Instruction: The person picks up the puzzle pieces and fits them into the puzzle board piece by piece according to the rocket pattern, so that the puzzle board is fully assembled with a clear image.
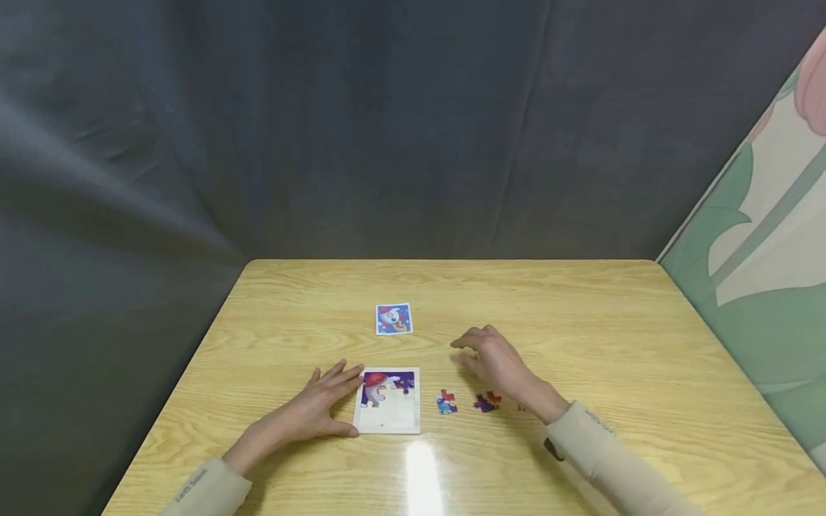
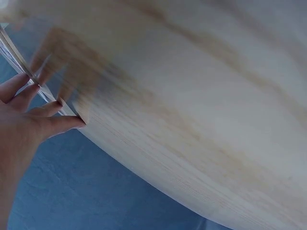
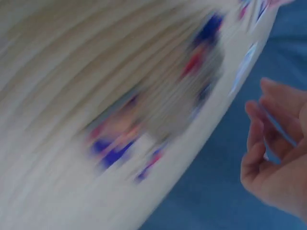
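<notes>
The spread left hand touches the square white puzzle tray on the yellow wooden table, probably to steady it; the right hand, loosely bent, apparently empty, hovers near multicoloured jigsaw pieces.

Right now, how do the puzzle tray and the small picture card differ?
The puzzle tray is larger; the picture card is smaller. The tray's picture is only partly filled, while the card's is complete. The left hand touches the tray; no hand touches the card. Both are roughly square with pale borders.
</notes>
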{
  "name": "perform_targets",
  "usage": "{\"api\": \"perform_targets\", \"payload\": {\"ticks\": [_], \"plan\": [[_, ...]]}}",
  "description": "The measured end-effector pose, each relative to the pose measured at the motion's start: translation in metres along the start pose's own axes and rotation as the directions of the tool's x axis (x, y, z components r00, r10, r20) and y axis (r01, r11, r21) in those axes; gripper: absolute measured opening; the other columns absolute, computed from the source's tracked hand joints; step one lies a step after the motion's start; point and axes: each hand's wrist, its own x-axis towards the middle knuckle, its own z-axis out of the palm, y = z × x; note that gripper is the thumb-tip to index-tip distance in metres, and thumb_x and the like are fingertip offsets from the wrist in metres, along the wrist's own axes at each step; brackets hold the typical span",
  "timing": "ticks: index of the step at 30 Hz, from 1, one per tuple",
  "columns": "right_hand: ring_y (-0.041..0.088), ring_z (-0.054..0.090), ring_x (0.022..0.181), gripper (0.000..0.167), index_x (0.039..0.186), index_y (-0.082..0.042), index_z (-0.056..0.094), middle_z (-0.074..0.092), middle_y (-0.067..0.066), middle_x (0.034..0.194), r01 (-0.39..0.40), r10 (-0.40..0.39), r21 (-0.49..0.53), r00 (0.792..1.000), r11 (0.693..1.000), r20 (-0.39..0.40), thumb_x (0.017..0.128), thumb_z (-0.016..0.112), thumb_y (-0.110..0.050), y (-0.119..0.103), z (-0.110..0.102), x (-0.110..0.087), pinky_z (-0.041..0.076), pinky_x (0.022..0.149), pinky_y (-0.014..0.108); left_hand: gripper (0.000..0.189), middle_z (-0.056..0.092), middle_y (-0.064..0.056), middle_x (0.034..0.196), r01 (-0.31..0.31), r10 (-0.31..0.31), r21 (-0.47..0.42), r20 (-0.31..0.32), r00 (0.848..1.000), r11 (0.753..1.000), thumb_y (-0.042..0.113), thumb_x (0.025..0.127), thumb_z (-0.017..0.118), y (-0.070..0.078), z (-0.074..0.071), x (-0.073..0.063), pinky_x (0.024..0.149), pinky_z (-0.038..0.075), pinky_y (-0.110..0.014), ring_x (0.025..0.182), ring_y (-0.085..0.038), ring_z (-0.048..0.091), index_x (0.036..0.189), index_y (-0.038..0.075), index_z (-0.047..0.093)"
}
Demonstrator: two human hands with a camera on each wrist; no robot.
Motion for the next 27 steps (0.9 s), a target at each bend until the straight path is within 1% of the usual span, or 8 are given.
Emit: {"api": "perform_targets", "payload": {"ticks": [3,7,9,11,14,18,22,27], "plan": [[0.024,0.064,0.089,0.027,0.107,-0.001,0.071,0.071,0.01,0.103,0.026,-0.029,0.029,0.996,0.999,0.084,0.081,0.074,-0.001,0.027,-0.012,-0.008,0.047,0.091,0.052,0.09,0.029,-0.009,0.156,0.003,-0.003,-0.003,-0.008,1.0,1.0,0.056,0.076,0.071,-0.001,-0.001,0.0,0.105,0.011,-0.073,0.143,-0.041,0.016,0.145,0.005,0.043],[0.025,0.064,0.093,0.034,0.116,0.0,0.067,0.068,0.012,0.11,0.082,-0.098,0.08,0.972,0.993,0.212,0.082,0.073,-0.003,0.049,-0.022,-0.014,0.033,0.101,0.066,0.09,0.029,-0.008,0.156,0.002,-0.002,0.0,-0.01,1.0,1.0,0.056,0.076,0.071,-0.003,-0.003,0.001,0.106,0.01,-0.072,0.144,-0.04,0.016,0.145,0.006,0.043],[0.026,0.063,0.094,0.038,0.119,0.0,0.066,0.067,0.013,0.113,0.085,-0.109,0.105,0.959,0.991,0.26,0.083,0.073,-0.004,0.053,-0.024,-0.015,0.028,0.102,0.069,0.09,0.029,-0.009,0.156,-0.002,0.002,-0.002,-0.006,1.0,1.0,0.055,0.076,0.072,-0.003,-0.003,0.002,0.106,0.01,-0.073,0.144,-0.04,0.016,0.145,0.006,0.043],[0.022,0.061,0.09,0.04,0.121,-0.001,0.065,0.066,0.012,0.113,0.088,-0.118,0.116,0.952,0.989,0.283,0.083,0.073,-0.006,0.056,-0.023,-0.014,0.032,0.102,0.064,0.089,0.029,-0.009,0.156,-0.003,0.003,-0.003,-0.005,1.0,1.0,0.054,0.076,0.072,-0.003,-0.002,0.002,0.105,0.01,-0.073,0.143,-0.041,0.016,0.145,0.006,0.043],[0.015,0.056,0.078,0.037,0.117,-0.002,0.067,0.065,0.009,0.108,0.111,-0.135,0.101,0.953,0.989,0.27,0.082,0.074,-0.008,0.059,-0.018,-0.013,0.042,0.091,0.05,0.089,0.029,-0.009,0.156,-0.002,0.002,-0.011,-0.013,1.0,1.0,0.054,0.076,0.073,-0.003,-0.001,0.001,0.105,0.01,-0.074,0.143,-0.041,0.016,0.144,0.005,0.043],[0.015,0.057,0.081,0.03,0.111,-0.003,0.07,0.065,0.006,0.103,0.102,-0.116,0.07,0.963,0.992,0.244,0.082,0.075,-0.011,0.058,-0.01,-0.013,0.045,0.085,0.044,0.09,0.029,-0.009,0.156,0.008,-0.008,-0.02,-0.015,1.0,1.0,0.055,0.076,0.072,-0.002,0.004,-0.001,0.105,0.009,-0.074,0.143,-0.041,0.016,0.144,0.005,0.043],[0.021,0.059,0.091,0.029,0.11,-0.003,0.069,0.066,0.007,0.104,0.036,-0.043,0.03,0.97,0.999,0.241,0.083,0.075,-0.012,0.049,-0.006,-0.015,0.047,0.089,0.047,0.09,0.027,-0.007,0.157,0.022,-0.022,-0.023,-0.001,1.0,1.0,0.055,0.076,0.072,-0.001,0.006,-0.002,0.106,0.009,-0.073,0.144,-0.039,0.015,0.145,0.006,0.042],[0.022,0.054,0.082,0.039,0.105,0.001,0.069,0.064,0.008,0.096,-0.119,0.133,-0.098,0.98,0.988,0.148,0.081,0.078,-0.028,0.03,-0.004,-0.018,0.05,0.074,0.042,0.091,0.026,-0.006,0.157,0.025,-0.025,-0.006,-0.001,1.0,1.0,0.055,0.076,0.072,-0.001,0.004,0.0,0.107,0.009,-0.071,0.144,-0.038,0.015,0.146,0.007,0.041]]}}
